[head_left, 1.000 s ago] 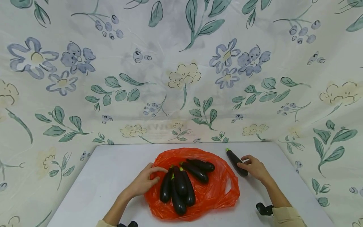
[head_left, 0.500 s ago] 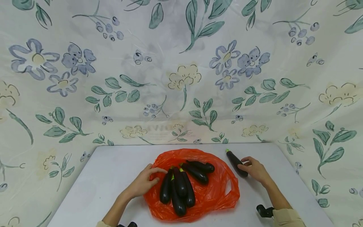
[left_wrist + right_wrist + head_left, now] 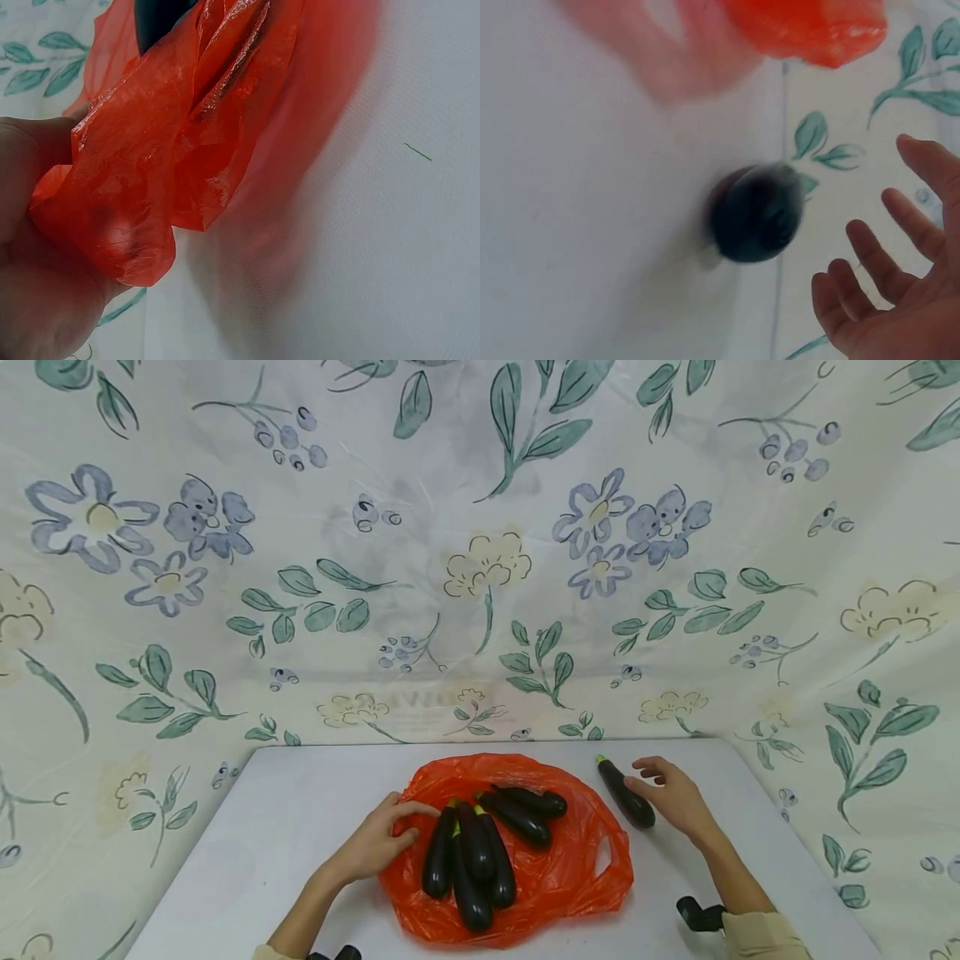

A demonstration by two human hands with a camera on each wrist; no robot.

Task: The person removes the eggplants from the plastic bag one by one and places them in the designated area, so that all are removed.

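Note:
A red plastic bag (image 3: 558,881) lies spread out with several dark eggplants (image 3: 476,842) on it. My left hand (image 3: 378,839) grips the bag's left edge; in the left wrist view the crumpled red film (image 3: 139,172) sits between thumb and fingers. Right of the bag, a single eggplant (image 3: 624,792) lies on the white table, green stem end toward the back. My right hand (image 3: 675,797) is just beside it, fingers spread and holding nothing. The right wrist view shows that eggplant's rounded dark end (image 3: 756,214) apart from the open fingers (image 3: 877,259).
The white table (image 3: 300,793) ends at a floral cloth backdrop (image 3: 480,610) behind and at both sides. A black camera mount (image 3: 699,913) sits at the right wrist, above a beige sleeve (image 3: 761,935).
My right hand has let go of the lone eggplant and lifted slightly away from it, its fingers opening. The left hand stays at the bag's edge, and the eggplants have not moved.

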